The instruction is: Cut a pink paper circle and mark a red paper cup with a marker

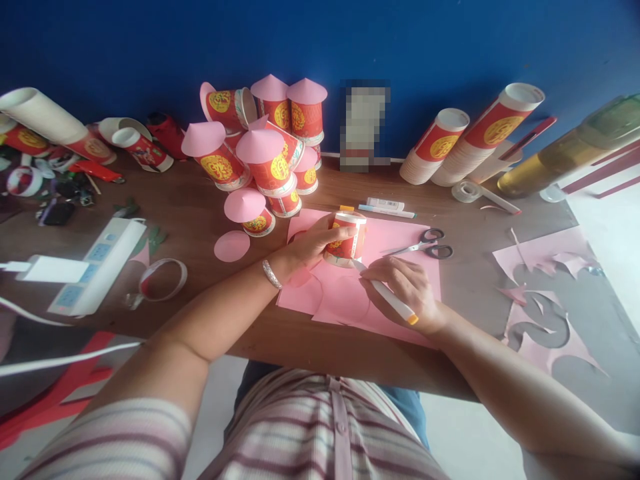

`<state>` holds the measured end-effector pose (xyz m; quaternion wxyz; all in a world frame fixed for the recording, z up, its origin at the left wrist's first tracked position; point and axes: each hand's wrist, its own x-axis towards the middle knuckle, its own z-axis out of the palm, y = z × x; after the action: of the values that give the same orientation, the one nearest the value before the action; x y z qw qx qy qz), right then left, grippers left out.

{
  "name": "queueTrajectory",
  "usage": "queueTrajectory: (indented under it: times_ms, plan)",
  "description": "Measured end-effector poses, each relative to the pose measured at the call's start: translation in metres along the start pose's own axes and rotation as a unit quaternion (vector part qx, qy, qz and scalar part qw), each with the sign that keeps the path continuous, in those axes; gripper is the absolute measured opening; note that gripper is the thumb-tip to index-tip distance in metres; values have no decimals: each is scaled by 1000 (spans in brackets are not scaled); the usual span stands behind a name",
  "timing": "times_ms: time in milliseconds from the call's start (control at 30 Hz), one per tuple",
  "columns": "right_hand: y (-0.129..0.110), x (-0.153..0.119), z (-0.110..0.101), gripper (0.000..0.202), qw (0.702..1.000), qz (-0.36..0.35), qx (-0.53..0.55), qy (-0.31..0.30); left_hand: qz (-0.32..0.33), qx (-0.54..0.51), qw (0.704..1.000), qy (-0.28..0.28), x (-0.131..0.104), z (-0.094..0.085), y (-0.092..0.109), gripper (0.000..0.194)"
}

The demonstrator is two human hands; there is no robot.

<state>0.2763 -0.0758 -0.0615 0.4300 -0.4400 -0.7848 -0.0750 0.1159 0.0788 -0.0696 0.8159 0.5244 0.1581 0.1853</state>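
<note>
My left hand is wrapped round a red paper cup with a white band, held over the pink paper. In my right hand is a white marker with an orange end, its tip against or close to the lower edge of the cup. Scissors with dark handles lie on the paper to the right of the cup. Behind the cup are a blue-tipped marker and an orange cap.
Red cups with pink cone tops crowd the back left. Stacked paper cups lean at the back right, near a tape roll. A power strip and tape ring lie left; pink paper scraps lie right.
</note>
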Motion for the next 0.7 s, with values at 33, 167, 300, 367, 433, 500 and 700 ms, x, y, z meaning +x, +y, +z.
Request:
queueTrajectory:
  times_ms: [33, 167, 300, 367, 433, 500, 700]
  plan:
    - [0, 0, 0, 26, 1000, 0, -1, -2, 1, -1, 1000, 2, 0, 0, 0, 43]
    - [1, -1, 0, 23, 1000, 3, -1, -15, 6, 2, 1000, 4, 0, 0, 0, 43]
    - [1, -1, 1, 22, 1000, 3, 1, -18, 14, 10, 1000, -15, 1, 0, 0, 41]
    - [1, -2, 1, 22, 1000, 4, 2, -24, 16, 16, 999, -25, 1, -1, -1, 39]
    - [2, -2, 1, 20, 1000, 8, 4, -29, 18, 22, 999, -28, 1, -1, -2, 39]
    - [3, -2, 2, 20, 999, 11, 7, -30, 18, 25, 999, -27, 1, -2, -2, 40]
    - [4, 0, 3, 23, 1000, 16, 1, -6, 18, 15, 1000, -16, 1, 0, -2, 42]
